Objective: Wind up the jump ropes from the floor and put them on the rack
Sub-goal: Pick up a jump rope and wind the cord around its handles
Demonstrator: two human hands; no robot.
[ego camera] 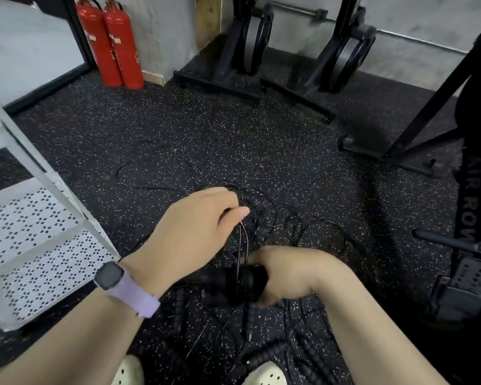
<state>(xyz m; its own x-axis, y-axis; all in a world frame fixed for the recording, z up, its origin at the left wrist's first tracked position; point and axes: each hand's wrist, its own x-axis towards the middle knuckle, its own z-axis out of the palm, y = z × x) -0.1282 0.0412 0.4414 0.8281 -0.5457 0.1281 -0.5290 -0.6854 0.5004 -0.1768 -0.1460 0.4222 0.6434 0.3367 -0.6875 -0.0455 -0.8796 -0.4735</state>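
Observation:
Thin black jump-rope cords (161, 173) lie tangled in loops on the speckled black floor in front of me. My right hand (286, 273) grips a pair of black rope handles (242, 282) low in the middle, with cord running up from them. My left hand (195, 232), wearing a lilac-strapped watch, pinches a strand of that cord just above the handles. More ribbed black handles (264, 354) lie on the floor near my feet. A white perforated metal rack (39, 245) stands at the left.
Two red fire extinguishers (111, 43) stand against the far wall. Black upright rowing machines (245, 45) line the back, and another rower (472, 218) stands at the right edge. My pale shoes (264, 373) show at the bottom.

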